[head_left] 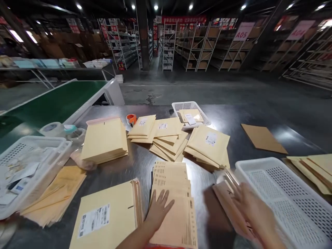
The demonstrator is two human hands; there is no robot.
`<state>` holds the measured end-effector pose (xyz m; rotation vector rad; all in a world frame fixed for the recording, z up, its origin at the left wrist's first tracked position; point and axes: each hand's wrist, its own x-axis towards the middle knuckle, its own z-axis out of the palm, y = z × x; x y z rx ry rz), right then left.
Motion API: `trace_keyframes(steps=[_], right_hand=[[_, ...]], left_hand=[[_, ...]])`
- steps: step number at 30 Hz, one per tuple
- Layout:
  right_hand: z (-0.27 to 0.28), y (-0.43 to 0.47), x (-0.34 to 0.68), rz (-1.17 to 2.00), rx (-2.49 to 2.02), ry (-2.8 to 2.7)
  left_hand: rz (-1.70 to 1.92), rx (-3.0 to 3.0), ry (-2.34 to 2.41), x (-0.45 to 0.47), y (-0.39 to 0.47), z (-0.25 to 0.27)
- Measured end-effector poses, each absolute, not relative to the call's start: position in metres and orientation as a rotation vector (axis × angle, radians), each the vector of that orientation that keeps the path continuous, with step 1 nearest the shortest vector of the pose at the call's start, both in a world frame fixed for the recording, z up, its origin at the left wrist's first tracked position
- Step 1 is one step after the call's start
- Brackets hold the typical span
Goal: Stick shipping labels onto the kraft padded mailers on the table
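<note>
My left hand lies flat with fingers spread on a row of overlapping brown printed envelopes. At right, my right hand, blurred by motion, grips a padded envelope with a shiny clear edge, beside an empty white basket. Left of my left hand lies a large labelled padded mailer on top of others. Beyond my hands are a labelled pile of mailers, a fanned pile and a thick stack of mailers without visible labels.
A white basket of small packets stands at left, near tape rolls and orange envelopes. An orange tape roll and a small basket are farther back. Cardboard lies at right; a green conveyor borders the left.
</note>
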<state>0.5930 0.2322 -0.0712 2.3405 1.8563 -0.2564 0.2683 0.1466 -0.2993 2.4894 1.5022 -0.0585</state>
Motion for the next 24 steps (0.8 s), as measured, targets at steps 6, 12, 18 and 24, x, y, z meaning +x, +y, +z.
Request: trace_keyframes(steps=[6,12,18,24], right_hand=[[-0.126,0.232,0.559,-0.375,2.305,1.813],[-0.088,0.232,0.583,-0.346,2.361,1.856],[-0.076,0.141,0.502,0.014,2.240,2.127],[-0.138,0.085,0.423,-0.109,2.489,2.754]], left_hand=[[0.037,2.503,1.532,0.254,0.120,-0.277],[0.488,1.437,1.258,0.294,0.110,-0.200],[0.806,0.288,0.638,0.360,0.126,-0.108],[1.070,0.151,0.822,0.346,0.119,-0.090]])
